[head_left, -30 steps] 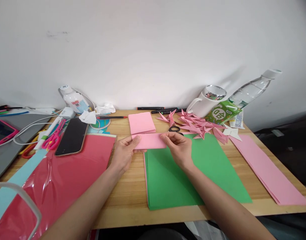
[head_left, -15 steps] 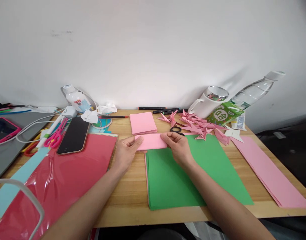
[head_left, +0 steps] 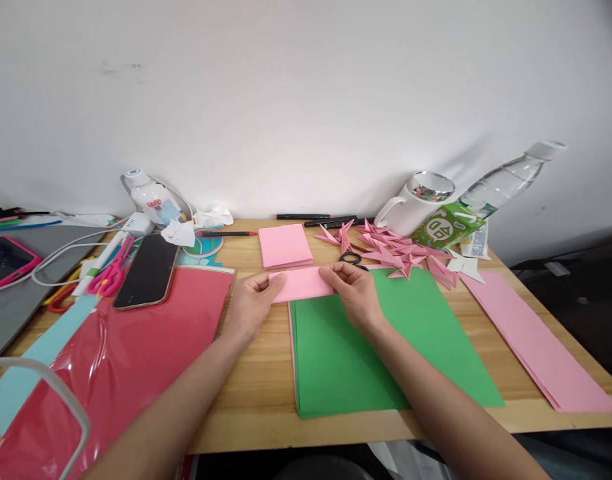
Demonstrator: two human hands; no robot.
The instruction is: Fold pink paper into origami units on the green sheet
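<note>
Barely shifting, fingertips of the right hand (head_left: 356, 293) creep left along the folded pink paper (head_left: 303, 283), which it and the left hand (head_left: 251, 307) pinch by the ends between thumb and fingers, just over the far edge of the green sheets (head_left: 386, 347), seemingly firming a crease.

Bare wooden table (head_left: 256, 393) before hands (clutter (head_left: 391, 250) behind).

pink strip (head_left: 302, 283): matt paper | green sheets (head_left: 386, 340): matt paper, smooth | table (head_left: 259, 393): light wood, grained | red pack (head_left: 121, 360): glossy plastic wrap | mug (head_left: 411, 203): glossy white | bottle (head_left: 506, 179): clear plastic
</note>
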